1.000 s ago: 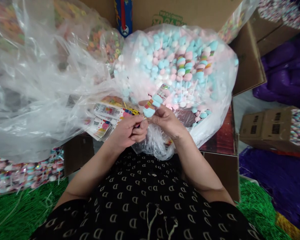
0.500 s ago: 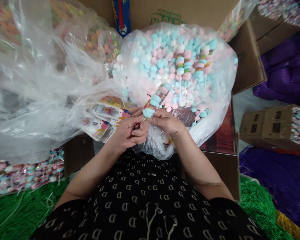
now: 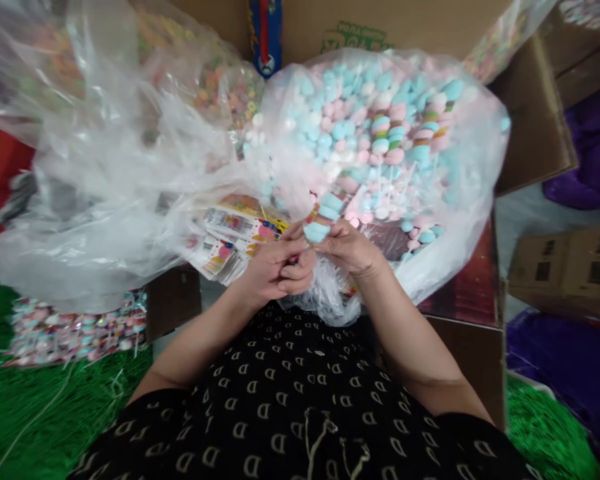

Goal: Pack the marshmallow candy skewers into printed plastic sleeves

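We see both bare hands brought together in front of the black patterned shirt [image 3: 290, 400], working at the lower end of one candy skewer [image 3: 324, 217]. The left hand [image 3: 281, 268] is closed, its fingers curled in around the foot of the skewer, though we cannot tell what else lies inside the curl. The right hand [image 3: 351, 248] pinches the same lower end from the other side, thumb and fingers drawn narrow. The skewer tilts up and away to the right, its blue marshmallows nearest the fingers, and a clear wrapper seems to run around it. Just beyond it we have a big clear bag [image 3: 480, 167] of blue, pink and white marshmallows [image 3: 340, 130], with four more skewers [image 3: 389, 133] lying on top, sticks pointing toward us. Left of the hands we find a stack of printed wrappers [image 3: 220, 257], with some yellow strips [image 3: 280, 225] beside the left fingers. A crumpled plastic bag [image 3: 115, 187] with ring-shaped candies [image 3: 220, 93] fills the far left, and green tinsel [image 3: 55, 407] spreads below.
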The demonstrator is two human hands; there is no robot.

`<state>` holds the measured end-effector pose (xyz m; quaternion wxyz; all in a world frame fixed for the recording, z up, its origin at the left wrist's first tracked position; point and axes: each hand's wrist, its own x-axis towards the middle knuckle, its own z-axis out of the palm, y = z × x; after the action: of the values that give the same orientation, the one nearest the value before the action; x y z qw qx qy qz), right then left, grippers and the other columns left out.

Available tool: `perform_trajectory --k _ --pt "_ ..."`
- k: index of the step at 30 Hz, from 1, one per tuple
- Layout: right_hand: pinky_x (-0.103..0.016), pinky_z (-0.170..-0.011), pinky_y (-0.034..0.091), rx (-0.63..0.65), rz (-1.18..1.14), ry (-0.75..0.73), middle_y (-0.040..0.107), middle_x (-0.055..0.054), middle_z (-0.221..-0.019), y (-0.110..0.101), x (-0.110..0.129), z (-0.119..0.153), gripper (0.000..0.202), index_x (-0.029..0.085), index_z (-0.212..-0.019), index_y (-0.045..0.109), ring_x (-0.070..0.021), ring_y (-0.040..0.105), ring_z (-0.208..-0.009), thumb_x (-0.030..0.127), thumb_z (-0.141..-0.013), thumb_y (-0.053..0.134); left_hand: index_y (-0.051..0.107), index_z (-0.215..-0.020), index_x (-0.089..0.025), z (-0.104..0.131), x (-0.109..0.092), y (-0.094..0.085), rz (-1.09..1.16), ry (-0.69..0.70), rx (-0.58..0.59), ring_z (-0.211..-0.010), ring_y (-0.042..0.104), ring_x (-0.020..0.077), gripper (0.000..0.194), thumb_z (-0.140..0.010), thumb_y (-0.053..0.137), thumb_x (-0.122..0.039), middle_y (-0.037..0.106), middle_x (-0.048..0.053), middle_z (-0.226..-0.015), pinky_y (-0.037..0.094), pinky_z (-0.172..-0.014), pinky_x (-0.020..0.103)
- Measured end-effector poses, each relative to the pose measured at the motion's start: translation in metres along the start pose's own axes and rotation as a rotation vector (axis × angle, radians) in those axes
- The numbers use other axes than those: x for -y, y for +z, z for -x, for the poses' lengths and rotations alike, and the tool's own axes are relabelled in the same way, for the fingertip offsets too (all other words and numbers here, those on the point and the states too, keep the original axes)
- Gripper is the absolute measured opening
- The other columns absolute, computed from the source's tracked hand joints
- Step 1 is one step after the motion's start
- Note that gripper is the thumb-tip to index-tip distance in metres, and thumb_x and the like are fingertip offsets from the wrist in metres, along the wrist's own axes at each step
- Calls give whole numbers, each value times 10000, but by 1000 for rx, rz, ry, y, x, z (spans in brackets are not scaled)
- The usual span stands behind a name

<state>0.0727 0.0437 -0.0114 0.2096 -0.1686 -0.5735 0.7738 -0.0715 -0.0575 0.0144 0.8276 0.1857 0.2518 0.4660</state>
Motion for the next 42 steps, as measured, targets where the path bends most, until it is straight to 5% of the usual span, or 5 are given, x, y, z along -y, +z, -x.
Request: perform_trajectory --k 4,10,22,33,42 --pt "-393 -824 618 -113 -52 49 771 -14 -769 -2 -1 2 355 234 -779 797 -201 731 -752 533 -654 942 509 -657 -201 -2 7 -4 46 56 36 -295 179 39 404 -852 756 -456 272 -113 -435 163 -312 166" --pt "-407 -797 595 -235 -22 25 742 -13 -729 6 4 -2 371 239 -759 776 -219 708 -752 525 -617 965 515 -681 -192 -7 10 -11 85 72 69 -302 207 39 427 -913 718 -487 258 -124 -428 224 -331 156" --pt "-303 -692 466 -600 589 -100 662 12 -710 25 -8 -6 184 215 -801 662 -155 590 -677 382 -873 693 502 -717 -182 -16 5 -9 -11 337 -433 -406 272 23 503 -885 730 -598 359 -106 -559 241 -365 143" --pt "-303 -731 497 -542 632 -203 732 -18 -805 35 3 -6 136 208 -863 719 -156 649 -742 319 -889 644 501 -741 -192 -15 5 -12 -291 475 -585 -448 327 20 431 -944 674 -529 448 -72 -697 281 -367 158" --pt "-266 -635 441 -592 682 -244 660 0 -714 41 25 -2 113 206 -717 657 -125 569 -646 257 -811 620 488 -863 -234 -4 5 -15 -668 464 -447 -438 415 75 361 -1020 525 -558 449 -94 -536 333 -445 211"
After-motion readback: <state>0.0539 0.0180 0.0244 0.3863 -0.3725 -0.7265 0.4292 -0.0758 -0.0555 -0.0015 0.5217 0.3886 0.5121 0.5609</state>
